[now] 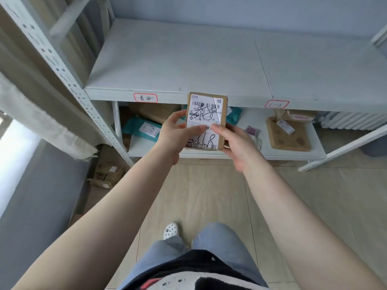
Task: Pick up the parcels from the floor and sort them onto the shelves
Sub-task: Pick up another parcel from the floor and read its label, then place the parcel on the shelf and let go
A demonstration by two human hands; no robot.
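Observation:
A small brown cardboard parcel [206, 120] with a white shipping label and black handwriting is held upright in front of the shelf edge. My left hand [174, 135] grips its left side, thumb on the label. My right hand [236, 143] grips its right side and bottom, thumb also on the label. Behind it is the pale upper shelf [188, 59], bare on top, with two red-bordered labels [145, 98] [276, 104] on its front edge. The lower shelf [293, 154] holds a teal bag parcel [142, 127] and a flat brown parcel [288, 135].
A perforated metal upright [62, 68] rises at the left, with a curtain beside it. Cardboard boxes [109, 174] lie on the floor under the left end. A white radiator [354, 121] stands at the right. Wood floor and my feet are below.

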